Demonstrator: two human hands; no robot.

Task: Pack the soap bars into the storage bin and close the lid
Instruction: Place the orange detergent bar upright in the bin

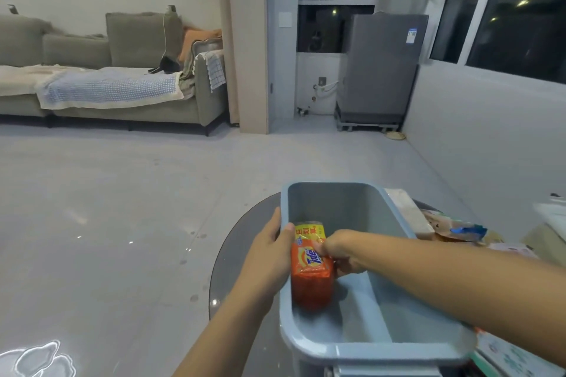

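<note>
Storage bin point(349, 349) — pale blue, plain inside and out. Soap bar point(311, 266) — orange wrapper, yellow band at the far end, blue-and-white logo. Table point(235, 257) dark grey, glossy. Floor point(122, 208) light grey. Sofa point(137, 49) olive-grey, throw point(107, 87) with a fine blue-white check.
</note>
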